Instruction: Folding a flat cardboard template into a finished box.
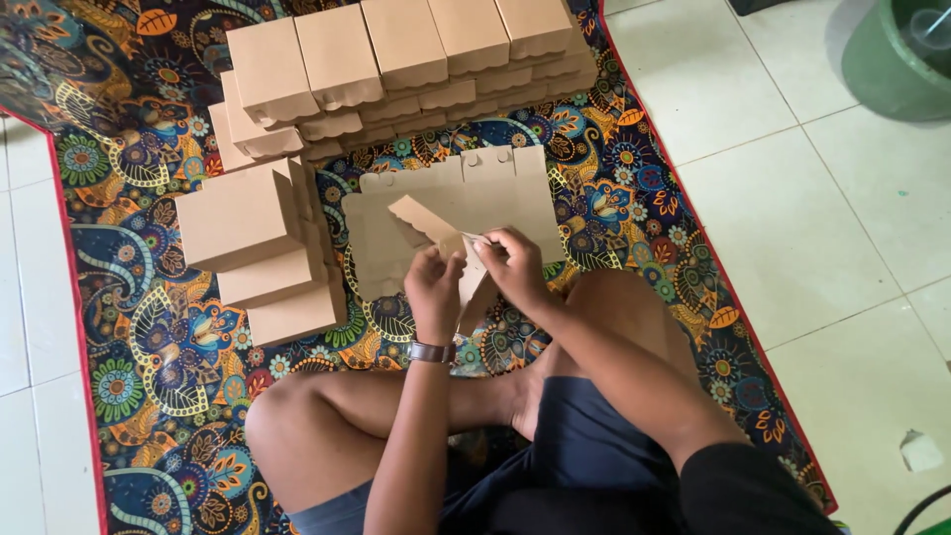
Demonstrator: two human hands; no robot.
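I sit cross-legged on a patterned mat (pixel 139 327). Both hands hold a flat brown cardboard box blank (pixel 428 222) that is partly folded, raised just above my knees. My left hand (pixel 434 290), with a wristwatch, grips its lower left part. My right hand (pixel 513 263) pinches a flap at the blank's right side. Beneath the hands lies a stack of flat unfolded blanks (pixel 495 193) on the mat.
Folded brown boxes are stacked in rows at the far side (pixel 396 54) and in a pile at the left (pixel 253 243). White tiled floor (pixel 822 228) surrounds the mat. A green bucket (pixel 897 59) stands at the top right.
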